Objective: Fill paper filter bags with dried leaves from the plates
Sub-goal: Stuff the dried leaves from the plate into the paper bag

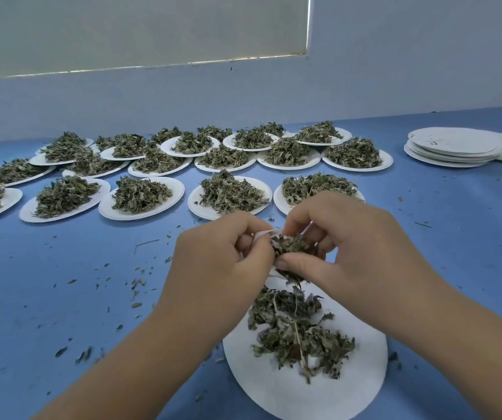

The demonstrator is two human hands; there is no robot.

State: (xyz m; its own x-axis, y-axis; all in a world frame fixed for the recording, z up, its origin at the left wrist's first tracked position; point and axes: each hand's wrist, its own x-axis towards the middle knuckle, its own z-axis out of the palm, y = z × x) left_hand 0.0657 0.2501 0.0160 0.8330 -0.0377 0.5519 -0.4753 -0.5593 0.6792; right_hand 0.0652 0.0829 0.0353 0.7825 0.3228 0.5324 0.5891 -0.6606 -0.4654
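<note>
Blue tabletop [92,268] strewn with crumbs, loaded plates [153,204] at the back. Your left hand [222,262] pinches the white rim of the filter bag [263,234] with curled fingers. Your right hand [349,247] has thumb and fingers closed on a clump of dried leaves [289,247] at its mouth — both just above the near plate [349,389]. Paper looks thin and floppy, leaves light and brittle — hold the rim, squeeze gently.

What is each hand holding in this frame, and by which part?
The left hand pinches the paper bag by its upper edge. The right hand pinches a clump of leaves between thumb and fingers at the bag's mouth.
</note>
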